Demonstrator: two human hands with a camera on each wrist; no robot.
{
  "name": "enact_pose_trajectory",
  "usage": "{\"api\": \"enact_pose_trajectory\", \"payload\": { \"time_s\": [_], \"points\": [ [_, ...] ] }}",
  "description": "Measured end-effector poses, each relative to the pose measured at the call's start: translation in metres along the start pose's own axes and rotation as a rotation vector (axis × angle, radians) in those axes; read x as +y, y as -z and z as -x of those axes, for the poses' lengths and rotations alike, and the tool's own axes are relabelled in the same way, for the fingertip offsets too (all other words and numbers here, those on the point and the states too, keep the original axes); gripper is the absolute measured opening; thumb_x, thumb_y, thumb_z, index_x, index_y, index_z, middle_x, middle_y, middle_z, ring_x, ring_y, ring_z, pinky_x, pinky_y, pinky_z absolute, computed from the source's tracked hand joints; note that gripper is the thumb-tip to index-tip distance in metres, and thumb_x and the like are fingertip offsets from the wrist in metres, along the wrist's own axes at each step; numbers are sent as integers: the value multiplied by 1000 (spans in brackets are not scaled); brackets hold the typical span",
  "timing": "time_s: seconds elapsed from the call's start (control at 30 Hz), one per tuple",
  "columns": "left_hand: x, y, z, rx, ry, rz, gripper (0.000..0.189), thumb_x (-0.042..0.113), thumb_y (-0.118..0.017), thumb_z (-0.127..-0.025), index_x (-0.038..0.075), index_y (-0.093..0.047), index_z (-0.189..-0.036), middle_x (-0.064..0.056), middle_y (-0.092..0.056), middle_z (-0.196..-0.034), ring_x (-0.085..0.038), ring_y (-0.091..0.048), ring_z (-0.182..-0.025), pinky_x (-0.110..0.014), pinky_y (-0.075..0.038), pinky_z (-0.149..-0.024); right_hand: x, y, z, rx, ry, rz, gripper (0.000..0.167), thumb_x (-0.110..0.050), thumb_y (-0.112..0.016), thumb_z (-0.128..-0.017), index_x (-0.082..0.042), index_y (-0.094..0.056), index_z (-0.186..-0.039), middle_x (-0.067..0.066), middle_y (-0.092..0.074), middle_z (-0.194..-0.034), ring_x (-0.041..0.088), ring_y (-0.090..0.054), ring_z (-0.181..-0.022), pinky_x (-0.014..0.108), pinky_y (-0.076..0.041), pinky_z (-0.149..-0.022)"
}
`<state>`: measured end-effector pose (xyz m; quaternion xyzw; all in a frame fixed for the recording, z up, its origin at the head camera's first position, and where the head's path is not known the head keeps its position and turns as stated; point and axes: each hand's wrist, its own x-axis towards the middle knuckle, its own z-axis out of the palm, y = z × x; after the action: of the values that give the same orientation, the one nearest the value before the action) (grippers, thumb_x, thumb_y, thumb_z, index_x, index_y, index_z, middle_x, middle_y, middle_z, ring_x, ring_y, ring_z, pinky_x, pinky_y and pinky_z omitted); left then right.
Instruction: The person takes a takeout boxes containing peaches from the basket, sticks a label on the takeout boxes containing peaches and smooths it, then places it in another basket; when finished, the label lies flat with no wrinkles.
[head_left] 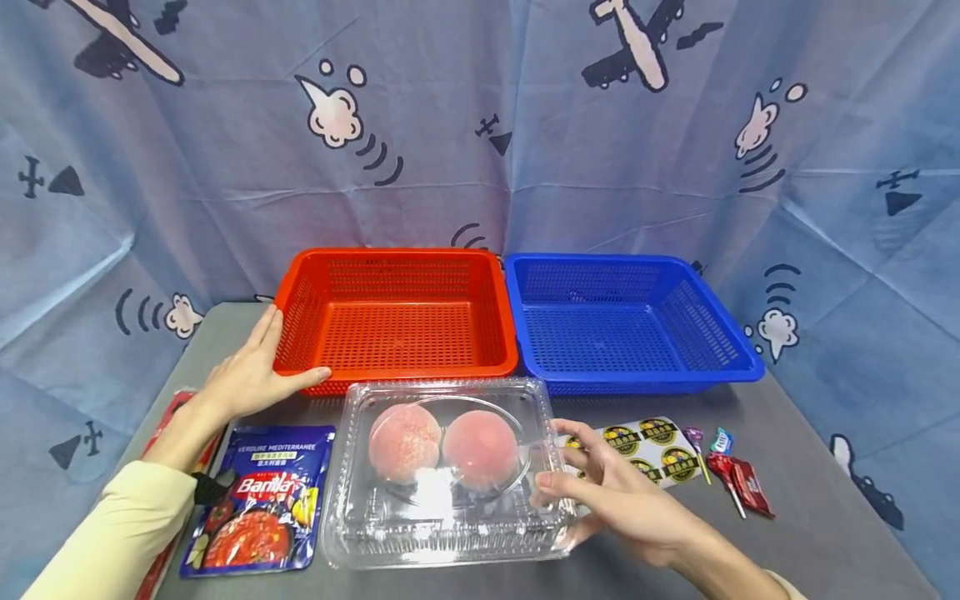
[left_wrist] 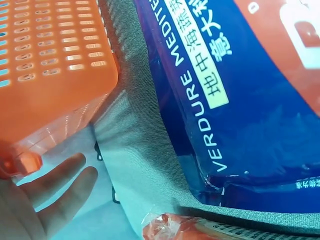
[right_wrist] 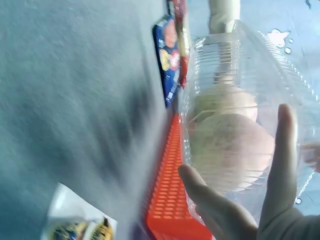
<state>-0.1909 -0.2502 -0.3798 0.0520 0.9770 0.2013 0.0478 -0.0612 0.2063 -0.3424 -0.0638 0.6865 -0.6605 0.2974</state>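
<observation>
A clear plastic clamshell box (head_left: 450, 533) with two pink peaches (head_left: 480, 450) inside is held above the table, in front of the red basket. My right hand (head_left: 618, 492) grips its right side, thumb on one face and fingers on another; the right wrist view shows the peaches (right_wrist: 232, 150) through the ribbed wall. At the front left corner of the red basket (head_left: 397, 372), my left hand (head_left: 251, 371) rests against the rim with straight, spread fingers. Close below that hand lies a blue sauce pouch (head_left: 258, 500), seen large in the left wrist view.
A blue basket (head_left: 645, 387) stands right of the red one. On the right lie a sheet of round stickers (head_left: 678, 462), lollipops (head_left: 723, 467) and small wrapped sweets (head_left: 750, 487). A long red packet (head_left: 168, 417) lies along the left edge. Patterned blue cloth (head_left: 480, 125) hangs behind.
</observation>
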Motion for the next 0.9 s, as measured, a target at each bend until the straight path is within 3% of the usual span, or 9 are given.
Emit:
{"api": "enact_pose_trajectory", "payload": {
  "time_s": [0.2,0.47,0.7,0.9],
  "points": [
    [-3,-2,-1,11,-3,4,127,79,-58,-85,5,10,-163,-12,13,-173,-62,-29,-144,-81,-35,-103,17,-15,-7,12,-30,-46,75,-18,-67,-98,-13,-20,-155,23,-49,-144,26,-67,-111,38,-63,-63],
    [-1,-1,-1,7,8,9,127,81,-57,-84,6,10,-163,-10,14,-173,-61,-28,-145,-82,-34,-103,30,-23,-20,41,-76,-42,77,-21,-71,-96,-13,-21,-153,28,-41,-150,25,-65,-114,38,-63,-65],
    [-1,-1,-1,12,8,16,127,80,-57,-84,7,11,-163,-10,13,-173,-61,-28,-145,-82,-34,-102,38,-25,-33,31,-88,-69,80,-20,-72,-95,-11,-18,-154,28,-43,-147,24,-69,-104,39,-64,-66],
    [-2,-1,-1,11,8,17,127,80,-57,-85,7,11,-163,-9,15,-173,-61,-29,-145,-82,-35,-102,42,-26,-43,55,-85,-43,87,-19,-72,-94,-4,-13,-156,34,-33,-154,21,-68,-96,37,-64,-65]
  ]
}}
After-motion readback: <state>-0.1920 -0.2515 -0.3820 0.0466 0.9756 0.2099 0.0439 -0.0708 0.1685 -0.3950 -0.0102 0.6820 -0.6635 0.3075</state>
